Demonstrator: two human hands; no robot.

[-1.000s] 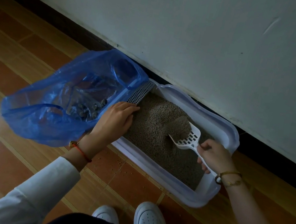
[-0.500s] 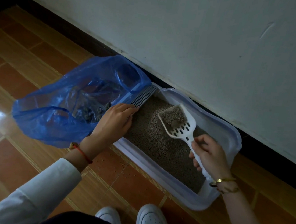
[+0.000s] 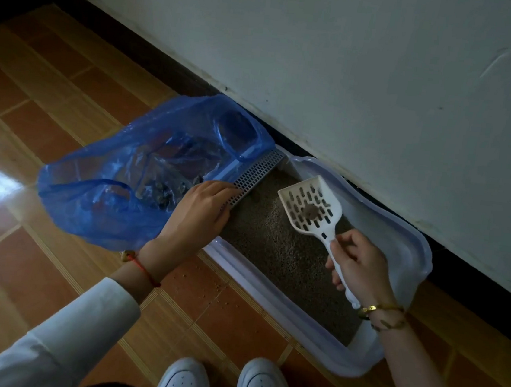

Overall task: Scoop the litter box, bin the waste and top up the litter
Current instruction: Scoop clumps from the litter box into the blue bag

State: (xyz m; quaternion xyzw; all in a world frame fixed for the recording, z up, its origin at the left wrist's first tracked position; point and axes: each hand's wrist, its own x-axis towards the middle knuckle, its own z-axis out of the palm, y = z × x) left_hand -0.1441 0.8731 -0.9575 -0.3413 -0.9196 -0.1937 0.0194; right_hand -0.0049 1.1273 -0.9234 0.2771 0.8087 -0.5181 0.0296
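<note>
The right hand [image 3: 361, 269] is wrapped around the handle of the white slotted scoop [image 3: 311, 207], whose long axis runs from that hand up and away to the left, head raised over the litter box [image 3: 413, 241] with a single dark clump [image 3: 310, 212] resting on the slots. The blue bag [image 3: 129, 186] lies to the left of the scoop head, past the short end of the box, so the coming move is judged to be a carry leftward across the grey grated strip [image 3: 257, 174] and into the bag's mouth. The left hand [image 3: 196, 215] is the nearer one to that mouth: it rests at the box's left end with fingers curled over the bag's edge and the strip (whether it pinches the plastic or only presses it down cannot be told). Dark lumps already sit inside the bag, blurred by the folds. The litter [image 3: 288, 259] fills the box floor; its near right corner is hidden behind the right wrist. A few loose grains [image 3: 203, 285] lie on the tiled floor [image 3: 35, 264] just in front of the box. No bin and no fresh litter supply can be seen, and the dim light makes the bag's far opening hard to read
</note>
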